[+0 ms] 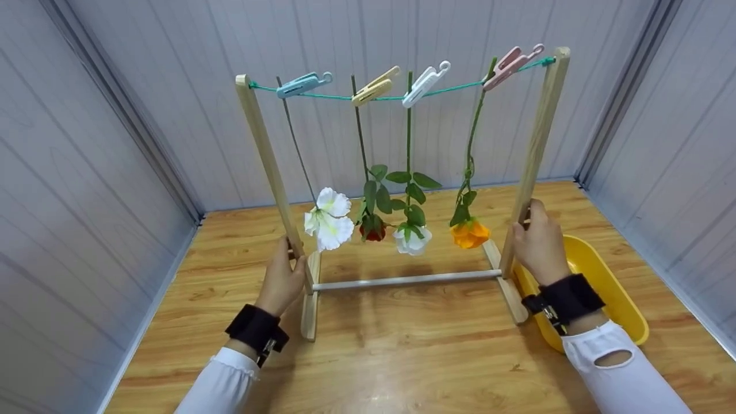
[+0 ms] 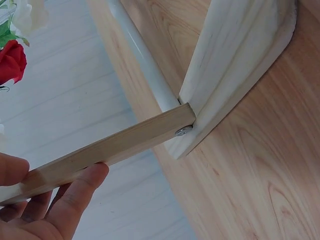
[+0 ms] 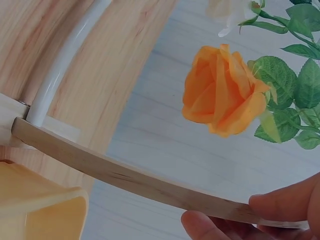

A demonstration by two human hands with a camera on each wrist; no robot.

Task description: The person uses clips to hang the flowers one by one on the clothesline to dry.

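A small wooden drying rack (image 1: 270, 167) stands on the wooden table (image 1: 402, 351), with a green cord (image 1: 397, 98) strung between its two posts. Several clothespins clip artificial flowers upside down to the cord: a white flower (image 1: 329, 219), a red rose (image 1: 374, 230), a white rose (image 1: 412, 240) and an orange rose (image 1: 470, 233). My left hand (image 1: 283, 277) grips the left post (image 2: 100, 150) low down. My right hand (image 1: 537, 241) grips the right post (image 3: 140, 182) near its base. The orange rose (image 3: 222, 92) hangs close to the right hand.
A yellow plastic tub (image 1: 604, 287) sits on the table just right of the rack's right foot, under my right wrist. Grey panel walls (image 1: 115, 144) enclose the table on three sides. A white crossbar (image 1: 408, 280) joins the rack's feet.
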